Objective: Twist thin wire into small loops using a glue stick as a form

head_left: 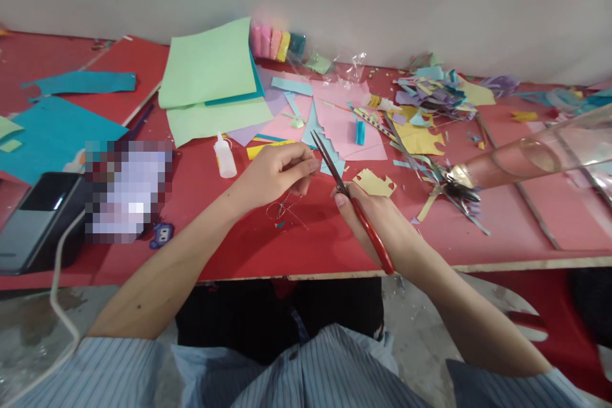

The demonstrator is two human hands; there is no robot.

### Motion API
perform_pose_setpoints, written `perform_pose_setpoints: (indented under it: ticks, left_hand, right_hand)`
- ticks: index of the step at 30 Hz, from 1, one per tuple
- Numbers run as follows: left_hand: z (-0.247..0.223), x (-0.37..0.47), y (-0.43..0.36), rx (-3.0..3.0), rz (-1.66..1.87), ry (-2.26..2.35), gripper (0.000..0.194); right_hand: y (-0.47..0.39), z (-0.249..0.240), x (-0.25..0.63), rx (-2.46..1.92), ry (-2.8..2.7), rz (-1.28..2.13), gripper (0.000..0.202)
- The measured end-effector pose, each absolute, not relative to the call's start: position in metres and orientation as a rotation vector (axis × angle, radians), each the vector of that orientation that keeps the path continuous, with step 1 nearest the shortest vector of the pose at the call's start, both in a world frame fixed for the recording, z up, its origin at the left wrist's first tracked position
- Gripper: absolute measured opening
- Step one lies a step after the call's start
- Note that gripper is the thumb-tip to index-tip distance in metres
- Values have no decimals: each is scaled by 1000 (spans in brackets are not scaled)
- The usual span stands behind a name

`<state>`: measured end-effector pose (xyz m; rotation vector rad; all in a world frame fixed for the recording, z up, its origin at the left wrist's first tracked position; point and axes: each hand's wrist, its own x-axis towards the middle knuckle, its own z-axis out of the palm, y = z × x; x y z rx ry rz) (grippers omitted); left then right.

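In my right hand (377, 223) is a pair of scissors (367, 229) with red handles, its dark blades pointing up and to the left. The blades look nearly closed. The tips are just right of my left hand (284, 172), whose thumb and fingers are pinched together. A thin thread-like strand (291, 209) loops below those fingers and seems to hang from them; the pinched end is hidden. Beyond lie cut light-blue paper (315, 127) and pink paper (354, 127). A small white glue bottle (225, 158) stands left of my left hand.
Green paper sheets (210, 64) and wrapped clay blocks (272, 43) lie at the back. Paper scraps (430, 92) heap at right, near a clear tube (540, 152). At left are a blurred-out screen (131, 188), a grey device (41, 223) and a white cable (60, 268).
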<state>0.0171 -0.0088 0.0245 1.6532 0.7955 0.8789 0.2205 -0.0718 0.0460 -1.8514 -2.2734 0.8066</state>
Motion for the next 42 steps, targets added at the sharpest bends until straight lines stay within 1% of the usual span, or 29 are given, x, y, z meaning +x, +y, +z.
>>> perform_pose_setpoints:
  ticks: [6, 13, 17, 19, 23, 26, 29, 32, 36, 40, 42]
  left_hand:
    - [23, 18, -9, 1590, 888, 780, 30]
    - [25, 18, -10, 1572, 905, 799, 34]
    - [26, 18, -10, 1592, 875, 807, 40]
    - [25, 17, -9, 1571, 880, 789, 37]
    - [23, 13, -6, 1530, 903, 768, 33]
    - [22, 12, -5, 1519, 874, 755, 34]
    - [20, 11, -4, 1507, 861, 750, 34]
    - [18, 10, 0, 1484, 828, 763, 32]
    - [15, 9, 5, 1444, 746, 845, 26]
    - [10, 10, 7, 1474, 731, 966, 15]
    - [8, 11, 8, 1528, 721, 1020, 13]
  right_hand:
    - [-70, 45, 220, -1816, -2281, 758, 36]
    - [-71, 43, 218, -1798, -2220, 800, 38]
    - [-71, 46, 219, -1802, -2168, 675, 44]
    - [-70, 47, 221, -1822, -2188, 590, 42]
    - [-66, 46, 230, -1859, -2167, 686, 44]
    - [-62, 40, 236, -1853, -2202, 559, 46]
    - [-57, 32, 244, -1926, -2203, 356, 44]
    - [-51, 23, 255, -2042, -2185, 314, 41]
    - [-46, 9, 277, -2129, -2072, 282, 23]
    - [-47, 1, 299, -2221, -1993, 222, 31]
    - [-47, 1, 308, -2184, -2023, 226, 29]
